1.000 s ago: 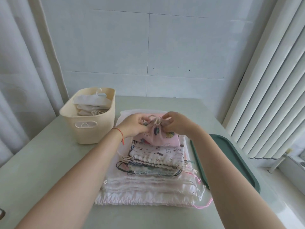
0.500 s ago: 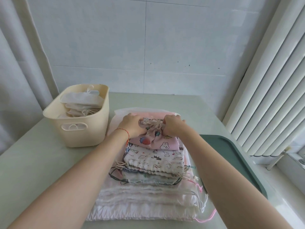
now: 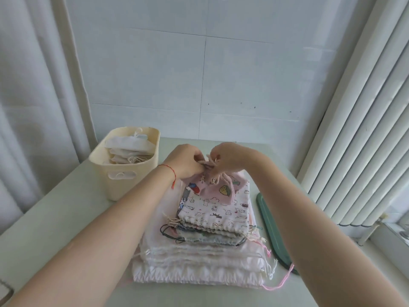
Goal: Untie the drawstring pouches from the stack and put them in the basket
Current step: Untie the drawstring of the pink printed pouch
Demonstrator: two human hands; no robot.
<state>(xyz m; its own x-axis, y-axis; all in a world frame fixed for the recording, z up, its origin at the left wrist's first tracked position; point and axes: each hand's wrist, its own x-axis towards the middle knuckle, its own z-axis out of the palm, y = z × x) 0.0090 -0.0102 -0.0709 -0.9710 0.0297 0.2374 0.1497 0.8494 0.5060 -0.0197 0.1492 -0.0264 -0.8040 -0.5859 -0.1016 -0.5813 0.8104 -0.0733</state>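
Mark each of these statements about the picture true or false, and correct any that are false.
1. Both hands work at the cord of the pink pouch on top of the stack. True: the left hand and right hand pinch it.
2. The basket is empty. False: it holds several white pouches.
3. The basket stands left of the stack. True.
4. The left wrist wears a blue watch. False: it wears a thin red string.
5. A green tray lies right of the stack. True.
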